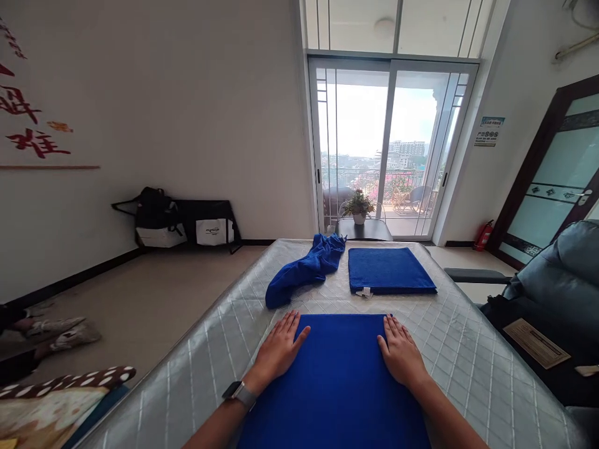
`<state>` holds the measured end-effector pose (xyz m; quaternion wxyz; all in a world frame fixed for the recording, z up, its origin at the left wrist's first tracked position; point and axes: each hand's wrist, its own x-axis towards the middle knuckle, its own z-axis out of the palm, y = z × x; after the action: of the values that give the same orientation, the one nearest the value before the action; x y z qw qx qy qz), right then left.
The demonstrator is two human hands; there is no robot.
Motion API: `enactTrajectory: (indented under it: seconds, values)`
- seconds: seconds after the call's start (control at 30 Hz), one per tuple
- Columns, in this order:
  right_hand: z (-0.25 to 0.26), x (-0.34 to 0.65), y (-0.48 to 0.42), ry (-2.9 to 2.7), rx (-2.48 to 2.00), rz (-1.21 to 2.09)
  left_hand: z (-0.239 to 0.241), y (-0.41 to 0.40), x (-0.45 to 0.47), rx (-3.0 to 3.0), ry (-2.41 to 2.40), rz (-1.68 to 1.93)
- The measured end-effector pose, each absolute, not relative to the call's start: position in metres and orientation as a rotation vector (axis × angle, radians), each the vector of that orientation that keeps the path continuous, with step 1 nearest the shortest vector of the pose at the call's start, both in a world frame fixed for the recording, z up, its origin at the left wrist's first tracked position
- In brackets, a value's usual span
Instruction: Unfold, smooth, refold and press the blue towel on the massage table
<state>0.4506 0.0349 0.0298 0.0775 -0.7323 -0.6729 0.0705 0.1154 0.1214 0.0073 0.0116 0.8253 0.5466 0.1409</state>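
Note:
A smooth blue cloth (pixel 339 380) lies flat in front of me, its far edge straight. On its left edge rests my left hand (pixel 279 346), palm down with the fingers stretched out and the thumb apart. My right hand (pixel 400 349) lies flat in the same way on the cloth's right edge, near the far corner. Beyond the left hand is a crumpled blue cloth (pixel 309 268). Further off to the right sits a neatly folded blue cloth (pixel 390 269) with a white tag at its near edge.
All the cloths lie on a silver quilted mattress (pixel 472 349). Behind it stands a small table with a potted plant (pixel 359 207). A dark armchair (pixel 571 274) is at the right, a patterned blanket (pixel 60 405) at the lower left. A person's shoes (pixel 70 333) show at the left.

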Motion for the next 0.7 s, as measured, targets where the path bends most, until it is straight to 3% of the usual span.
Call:
enactTrajectory:
  seconds: [0.47, 0.7]
  values:
    - [0.028, 0.464, 0.040, -1.876, -2.125, 0.201, 0.012, 0.140, 0.082, 2.194, 1.728, 0.912]
    - [0.023, 0.472, 0.045, -1.815, -2.110, 0.140, 0.007, 0.151, 0.079, 2.111, 1.706, 0.965]
